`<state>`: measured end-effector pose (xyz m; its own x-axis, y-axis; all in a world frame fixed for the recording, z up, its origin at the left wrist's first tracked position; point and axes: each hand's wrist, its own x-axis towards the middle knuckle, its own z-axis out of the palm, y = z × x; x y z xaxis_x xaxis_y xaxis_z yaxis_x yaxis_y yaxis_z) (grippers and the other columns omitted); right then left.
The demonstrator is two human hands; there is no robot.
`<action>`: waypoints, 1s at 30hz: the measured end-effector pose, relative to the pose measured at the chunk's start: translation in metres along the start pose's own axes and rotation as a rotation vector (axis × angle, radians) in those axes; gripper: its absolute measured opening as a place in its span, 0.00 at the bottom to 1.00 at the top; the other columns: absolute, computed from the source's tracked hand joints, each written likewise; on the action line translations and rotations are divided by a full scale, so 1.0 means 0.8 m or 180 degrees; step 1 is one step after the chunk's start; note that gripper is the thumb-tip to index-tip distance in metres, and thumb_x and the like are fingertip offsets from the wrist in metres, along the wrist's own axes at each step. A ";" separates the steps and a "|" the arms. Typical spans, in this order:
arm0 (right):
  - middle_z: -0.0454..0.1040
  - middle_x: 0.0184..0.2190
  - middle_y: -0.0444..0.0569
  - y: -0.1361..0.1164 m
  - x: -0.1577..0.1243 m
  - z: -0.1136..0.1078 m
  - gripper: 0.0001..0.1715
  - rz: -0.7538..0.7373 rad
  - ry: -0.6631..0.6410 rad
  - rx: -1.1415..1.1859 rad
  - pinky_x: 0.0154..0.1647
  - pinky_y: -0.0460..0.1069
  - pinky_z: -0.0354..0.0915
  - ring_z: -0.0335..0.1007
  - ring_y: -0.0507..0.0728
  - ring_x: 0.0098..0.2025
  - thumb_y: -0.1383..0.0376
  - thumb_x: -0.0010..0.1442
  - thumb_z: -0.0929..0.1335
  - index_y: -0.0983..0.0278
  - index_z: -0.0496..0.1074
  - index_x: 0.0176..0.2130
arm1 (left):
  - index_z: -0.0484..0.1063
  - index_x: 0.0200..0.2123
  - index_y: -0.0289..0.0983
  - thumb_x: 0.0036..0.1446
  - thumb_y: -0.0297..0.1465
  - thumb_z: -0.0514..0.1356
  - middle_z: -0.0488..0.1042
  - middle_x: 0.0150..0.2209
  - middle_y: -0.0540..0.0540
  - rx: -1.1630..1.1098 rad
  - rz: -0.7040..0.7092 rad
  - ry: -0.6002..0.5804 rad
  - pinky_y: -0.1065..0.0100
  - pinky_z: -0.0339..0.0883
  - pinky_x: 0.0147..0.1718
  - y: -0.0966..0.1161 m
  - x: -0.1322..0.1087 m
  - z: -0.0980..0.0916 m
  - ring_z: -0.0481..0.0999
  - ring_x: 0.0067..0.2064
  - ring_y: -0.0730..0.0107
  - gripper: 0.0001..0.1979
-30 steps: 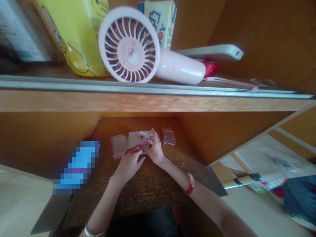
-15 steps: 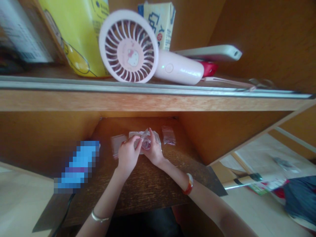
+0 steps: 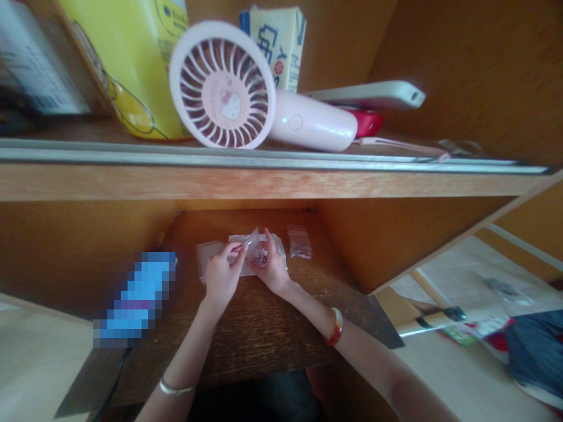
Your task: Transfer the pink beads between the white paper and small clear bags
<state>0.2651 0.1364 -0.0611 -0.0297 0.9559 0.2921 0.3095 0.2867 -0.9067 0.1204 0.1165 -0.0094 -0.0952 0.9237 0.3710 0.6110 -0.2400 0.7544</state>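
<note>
My left hand [image 3: 222,278] pinches a small clear plastic bag [image 3: 254,236] between thumb and fingertips. Beside it, my right hand [image 3: 277,272] is closed around a small, round, clear thing with reddish bits [image 3: 261,258]; its index finger points up. Whether this thing is inside the bag I cannot tell. Both hands are over a whitish plastic sheet or packet [image 3: 281,249] on the dark wooden desk [image 3: 264,322]. A flat clear bag [image 3: 206,253] lies left of my left hand. To the right rests a zip bag [image 3: 299,241] with small reddish contents at its lower end.
Above the hands runs a shelf edge [image 3: 264,183]. On the shelf are a pink handheld fan [image 3: 308,120], a yellow package [image 3: 132,70], a drink carton [image 3: 288,53] and a white phone-like device [image 3: 373,94]. A blurred-out blue object [image 3: 143,293] stands at the desk's left, a cable below it.
My left hand has moved slightly left, away from the right, drawing the clear bag's edge with it. The right hand stays nearly in place. The view has shifted a little.
</note>
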 end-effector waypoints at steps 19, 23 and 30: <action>0.74 0.28 0.44 -0.046 0.005 -0.044 0.08 0.0660 -0.0397 0.1244 0.37 0.52 0.69 0.69 0.53 0.28 0.60 0.50 0.73 0.60 0.73 0.30 | 0.70 0.38 0.37 0.54 0.45 0.61 0.80 0.40 0.41 -0.1978 -0.0873 -0.0106 0.72 0.70 0.24 0.005 0.007 -0.013 0.80 0.36 0.64 0.17; 0.73 0.25 0.42 -0.053 0.002 -0.047 0.12 0.0644 -0.0051 0.1474 0.31 0.49 0.68 0.69 0.51 0.26 0.58 0.46 0.75 0.61 0.73 0.28 | 0.72 0.34 0.36 0.49 0.43 0.65 0.79 0.35 0.45 -0.1859 -0.0625 -0.0568 0.69 0.71 0.34 0.007 0.003 -0.013 0.79 0.38 0.63 0.16; 0.76 0.25 0.42 -0.064 -0.009 -0.055 0.11 0.0765 0.0057 0.1589 0.28 0.46 0.66 0.70 0.50 0.27 0.58 0.47 0.75 0.62 0.75 0.28 | 0.73 0.29 0.36 0.52 0.42 0.63 0.78 0.29 0.47 -0.1690 -0.0399 -0.1248 0.68 0.69 0.37 0.009 -0.003 -0.012 0.78 0.35 0.64 0.13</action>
<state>0.2915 0.1121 -0.0035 0.0037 0.9982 0.0604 -0.1827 0.0601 -0.9813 0.1174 0.1096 0.0001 0.2134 0.9702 0.1146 0.1347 -0.1454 0.9802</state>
